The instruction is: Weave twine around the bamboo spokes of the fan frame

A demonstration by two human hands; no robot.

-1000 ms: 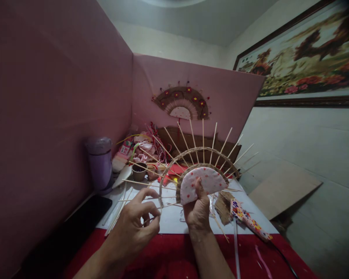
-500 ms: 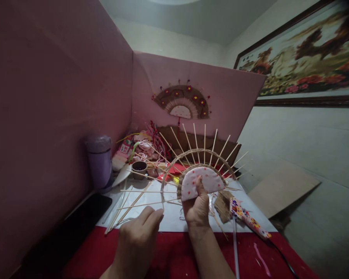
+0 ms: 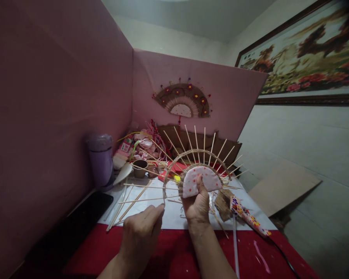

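Note:
My right hand (image 3: 198,205) grips a half-round fan frame by its white, red-dotted cloth centre (image 3: 193,185), thumb on the front face. Thin wooden sticks (image 3: 204,145) spread out from behind the cloth. A brown cord band (image 3: 178,157) arcs across the sticks, with a second brown band hugging the cloth's edge. My left hand (image 3: 142,228) is closed in a pinch below the arc's left end, on the brown cord that runs down from it. The pinched cord end is hidden by the fingers.
A glue gun with a flowered cover (image 3: 250,219) lies at right beside brown scraps. At left are a dark phone (image 3: 97,203), a purple cup (image 3: 100,162) and loose sticks (image 3: 136,199). A finished fan (image 3: 182,100) hangs on the pink panel behind.
The fan frame has turned and shifted slightly in my right hand. My left hand has moved a little, staying pinched near the cord's lower end.

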